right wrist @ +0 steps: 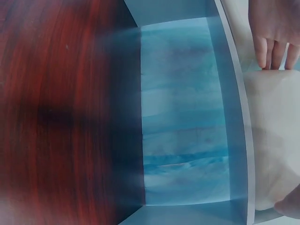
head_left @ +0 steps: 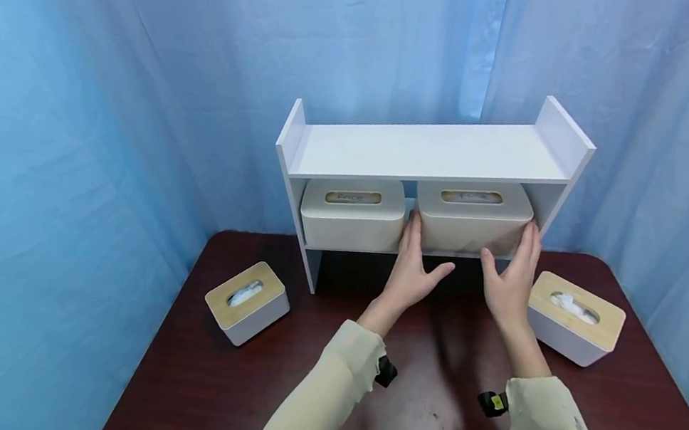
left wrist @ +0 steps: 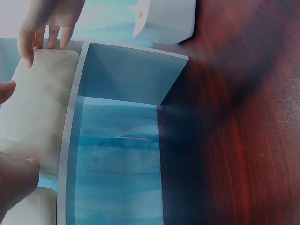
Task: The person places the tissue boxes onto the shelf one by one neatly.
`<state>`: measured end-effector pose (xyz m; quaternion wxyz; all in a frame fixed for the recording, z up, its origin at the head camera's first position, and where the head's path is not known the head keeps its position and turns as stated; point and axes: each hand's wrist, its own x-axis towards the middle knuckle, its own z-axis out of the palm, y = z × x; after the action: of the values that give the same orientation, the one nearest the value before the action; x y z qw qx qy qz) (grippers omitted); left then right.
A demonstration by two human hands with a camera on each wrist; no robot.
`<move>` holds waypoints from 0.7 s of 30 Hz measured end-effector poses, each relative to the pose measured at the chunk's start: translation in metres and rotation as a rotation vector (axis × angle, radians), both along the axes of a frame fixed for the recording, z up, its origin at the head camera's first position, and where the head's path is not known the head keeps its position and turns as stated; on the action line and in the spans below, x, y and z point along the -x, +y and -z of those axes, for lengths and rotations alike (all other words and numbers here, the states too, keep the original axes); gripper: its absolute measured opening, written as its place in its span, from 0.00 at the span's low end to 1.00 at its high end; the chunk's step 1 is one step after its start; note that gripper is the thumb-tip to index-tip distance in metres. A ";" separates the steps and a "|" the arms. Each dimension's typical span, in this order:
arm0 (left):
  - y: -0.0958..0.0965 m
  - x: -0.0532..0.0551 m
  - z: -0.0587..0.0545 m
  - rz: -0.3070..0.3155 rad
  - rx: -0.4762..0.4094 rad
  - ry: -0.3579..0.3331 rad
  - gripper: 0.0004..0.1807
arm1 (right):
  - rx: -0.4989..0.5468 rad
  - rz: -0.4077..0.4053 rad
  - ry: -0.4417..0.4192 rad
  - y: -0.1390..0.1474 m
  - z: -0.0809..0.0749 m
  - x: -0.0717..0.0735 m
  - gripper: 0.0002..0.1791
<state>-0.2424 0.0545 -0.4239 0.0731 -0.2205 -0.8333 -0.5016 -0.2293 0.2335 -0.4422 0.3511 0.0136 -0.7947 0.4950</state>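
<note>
On a white two-tier shelf (head_left: 417, 149), left hand (head_left: 412, 270) and right hand (head_left: 508, 285) (fingers straight) touch a cream oblong box (head_left: 468, 231).

dk red-brown table (head_left: 193, 397) w/ white shelf unit (head_left: 417, 149) twd the back

bears l. wood-lid tissue box (head_left: 249, 306) & r. wood-lid tissue box (head_left: 575, 324), both set at an angle on the tabletop, one each side of the shelf; shows a bit of sheen & wood grain. holds, on the lower bd. of the shelf, l. cream box (head_left: 352, 227) & r. cream box (head_left: 468, 234), side by side w/ narrow gap btwn.
</note>
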 end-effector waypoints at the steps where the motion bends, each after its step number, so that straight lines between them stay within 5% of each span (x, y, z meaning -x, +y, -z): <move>1: -0.001 -0.001 0.001 0.000 0.001 0.006 0.55 | 0.000 -0.005 -0.005 -0.001 0.001 -0.002 0.45; 14: -0.023 -0.017 0.014 0.030 0.014 -0.036 0.45 | 0.011 -0.066 -0.051 -0.025 0.035 -0.028 0.44; 21: -0.044 -0.028 0.022 0.066 -0.076 -0.047 0.39 | -0.039 -0.157 -0.057 -0.046 0.051 -0.032 0.41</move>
<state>-0.2145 0.0102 -0.4458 0.0452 -0.2332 -0.8074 -0.5401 -0.1971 0.1875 -0.4934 0.2878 0.0686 -0.8103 0.5058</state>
